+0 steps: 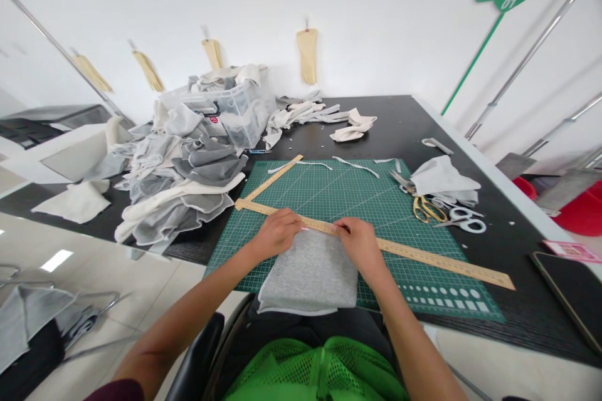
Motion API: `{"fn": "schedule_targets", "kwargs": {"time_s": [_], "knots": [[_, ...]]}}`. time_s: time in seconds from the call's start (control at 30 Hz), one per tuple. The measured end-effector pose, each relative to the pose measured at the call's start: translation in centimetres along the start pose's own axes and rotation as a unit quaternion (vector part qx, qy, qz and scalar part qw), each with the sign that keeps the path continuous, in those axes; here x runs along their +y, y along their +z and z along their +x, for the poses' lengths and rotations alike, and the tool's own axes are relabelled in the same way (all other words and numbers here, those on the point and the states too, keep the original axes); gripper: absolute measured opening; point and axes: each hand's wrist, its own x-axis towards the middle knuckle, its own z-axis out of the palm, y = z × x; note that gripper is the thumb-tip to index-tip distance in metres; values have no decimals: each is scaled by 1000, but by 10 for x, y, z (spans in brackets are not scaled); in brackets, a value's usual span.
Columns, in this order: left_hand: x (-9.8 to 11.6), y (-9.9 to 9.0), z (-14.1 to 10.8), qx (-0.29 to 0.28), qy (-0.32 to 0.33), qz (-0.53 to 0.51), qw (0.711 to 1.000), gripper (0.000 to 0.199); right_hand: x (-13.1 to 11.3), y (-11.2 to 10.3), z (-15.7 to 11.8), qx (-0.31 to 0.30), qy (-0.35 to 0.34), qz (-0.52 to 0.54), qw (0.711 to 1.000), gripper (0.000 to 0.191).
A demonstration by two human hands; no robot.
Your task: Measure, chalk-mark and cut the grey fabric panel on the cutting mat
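A folded grey cloth [313,272] lies on the green cutting mat [423,238] and hangs over the table's front edge. My left hand [281,230] pinches the cloth's top left corner. At its top right corner my right hand [357,243] is closed on the cloth too. Just above the cloth's top edge, a long wooden ruler [437,257] crosses the mat and touches the fingers of both hands. A second wooden ruler [273,180] slants away from its left end. Thin cloth strips [356,166] lie at the mat's back.
Heaped grey and white cloths [188,169] and a full clear bin [239,113] stand at the left. Gold-handled scissors [427,208], white-handled scissors [465,220] and cloth pieces [444,178] lie right. A phone [571,288] rests at the right edge.
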Motion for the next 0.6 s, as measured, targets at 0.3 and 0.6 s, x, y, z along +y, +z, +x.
{"fn": "schedule_targets", "kwargs": {"time_s": [0.3,0.6], "knots": [[2,1,6,-50,-30,-12,998,25,-1,0,-1,6,1,-2,1000,24],[-17,-13,-16,-19,-60,11,998,29,-4,-1,-2,10,3,-1,1000,24]]}}
